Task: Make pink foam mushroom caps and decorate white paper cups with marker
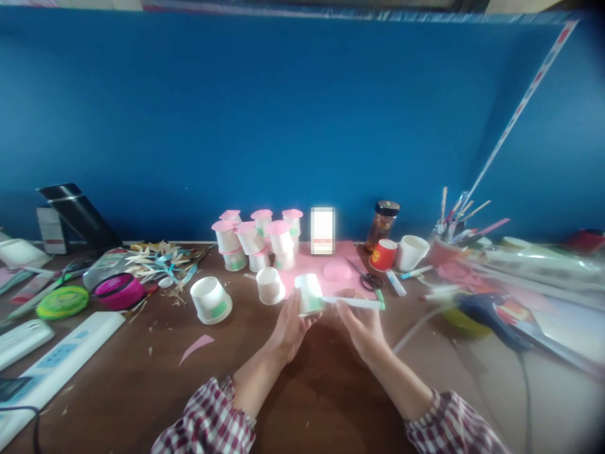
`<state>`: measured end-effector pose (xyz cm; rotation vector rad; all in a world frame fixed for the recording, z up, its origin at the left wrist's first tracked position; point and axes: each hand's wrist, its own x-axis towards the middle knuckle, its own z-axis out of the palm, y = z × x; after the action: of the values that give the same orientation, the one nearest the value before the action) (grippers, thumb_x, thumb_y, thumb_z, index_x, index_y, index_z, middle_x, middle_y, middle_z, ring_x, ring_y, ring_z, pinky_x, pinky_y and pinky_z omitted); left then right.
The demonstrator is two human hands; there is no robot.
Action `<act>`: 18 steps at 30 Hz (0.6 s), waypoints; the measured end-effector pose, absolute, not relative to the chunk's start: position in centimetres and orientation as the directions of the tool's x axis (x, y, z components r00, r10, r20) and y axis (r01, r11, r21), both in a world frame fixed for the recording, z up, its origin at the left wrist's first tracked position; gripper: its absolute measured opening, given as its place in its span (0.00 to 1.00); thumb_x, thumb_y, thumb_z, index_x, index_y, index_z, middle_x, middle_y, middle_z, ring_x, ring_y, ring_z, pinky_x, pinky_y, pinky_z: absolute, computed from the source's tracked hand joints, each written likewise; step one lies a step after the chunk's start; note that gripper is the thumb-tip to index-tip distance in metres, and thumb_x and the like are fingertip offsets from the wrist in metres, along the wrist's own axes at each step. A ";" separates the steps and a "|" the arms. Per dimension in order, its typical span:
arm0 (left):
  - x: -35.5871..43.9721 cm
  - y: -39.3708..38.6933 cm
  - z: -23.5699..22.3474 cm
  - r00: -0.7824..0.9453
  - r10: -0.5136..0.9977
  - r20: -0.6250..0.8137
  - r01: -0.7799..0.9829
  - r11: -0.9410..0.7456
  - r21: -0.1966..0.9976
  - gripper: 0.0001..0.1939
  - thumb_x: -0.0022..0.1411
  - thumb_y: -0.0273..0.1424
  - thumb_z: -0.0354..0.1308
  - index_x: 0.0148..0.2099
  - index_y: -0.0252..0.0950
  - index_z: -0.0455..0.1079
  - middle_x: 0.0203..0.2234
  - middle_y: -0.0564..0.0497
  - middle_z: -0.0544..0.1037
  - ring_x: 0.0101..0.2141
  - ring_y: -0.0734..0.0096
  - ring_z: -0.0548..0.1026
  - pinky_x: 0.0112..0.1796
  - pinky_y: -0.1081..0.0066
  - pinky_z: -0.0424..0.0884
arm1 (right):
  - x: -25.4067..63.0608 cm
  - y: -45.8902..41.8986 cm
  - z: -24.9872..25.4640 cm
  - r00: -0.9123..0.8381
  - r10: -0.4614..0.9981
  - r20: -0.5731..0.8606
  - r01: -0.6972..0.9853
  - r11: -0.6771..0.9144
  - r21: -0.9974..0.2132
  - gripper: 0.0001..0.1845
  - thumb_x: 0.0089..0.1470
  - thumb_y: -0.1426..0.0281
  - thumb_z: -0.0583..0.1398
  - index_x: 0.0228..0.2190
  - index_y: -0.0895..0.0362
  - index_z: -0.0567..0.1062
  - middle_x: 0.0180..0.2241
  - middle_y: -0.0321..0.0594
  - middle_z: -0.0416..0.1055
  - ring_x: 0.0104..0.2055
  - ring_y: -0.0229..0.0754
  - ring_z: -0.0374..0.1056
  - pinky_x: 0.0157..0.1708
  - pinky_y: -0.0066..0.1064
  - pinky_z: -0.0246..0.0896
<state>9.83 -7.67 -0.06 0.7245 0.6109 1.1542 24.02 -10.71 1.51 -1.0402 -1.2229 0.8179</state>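
My left hand point(289, 328) is closed round a white paper cup point(309, 290) with a green patch, tilted above the table. In my right hand point(360, 328) is a white marker point(352, 303) with a green end. Its left end points at the cup and seems to meet its side; blur hides the exact contact. Left of my hands, a small white cup point(270, 285) and a wider white cup point(210, 301) with a green patch stand on the table. Behind them are several stacked white cups point(250, 238) with pink paper tops.
Scissors point(368, 280) lie on pink paper point(312, 252). To the right stand a red cup point(383, 255), a white cup point(412, 253), a dark-lidded jar point(382, 227) and a glue gun point(491, 320). A power strip point(66, 366) lies left.
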 end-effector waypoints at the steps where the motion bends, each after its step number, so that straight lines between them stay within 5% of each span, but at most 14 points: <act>1: 9.8 -7.7 -0.1 0.295 0.953 -0.067 -0.592 0.238 0.770 0.24 0.58 0.48 0.53 0.47 0.33 0.67 0.39 0.43 0.75 0.42 0.61 0.73 0.46 0.59 0.66 | 24.0 -10.8 1.6 0.170 0.924 0.343 0.049 0.340 -0.939 0.09 0.51 0.64 0.60 0.28 0.57 0.72 0.22 0.35 0.67 0.23 0.35 0.61 0.24 0.26 0.58; 18: 9.8 -7.6 -0.7 0.259 0.963 -0.073 -0.551 0.210 0.808 0.24 0.59 0.49 0.51 0.47 0.35 0.67 0.41 0.42 0.75 0.45 0.58 0.72 0.47 0.60 0.67 | 24.0 -11.5 1.5 0.078 0.905 0.418 0.247 0.388 -0.888 0.07 0.51 0.66 0.60 0.29 0.58 0.73 0.22 0.36 0.70 0.22 0.37 0.62 0.23 0.27 0.58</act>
<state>9.81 -7.63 -0.72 0.7543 0.6694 1.1693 23.99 -11.45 1.51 -1.1056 -1.4430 0.6862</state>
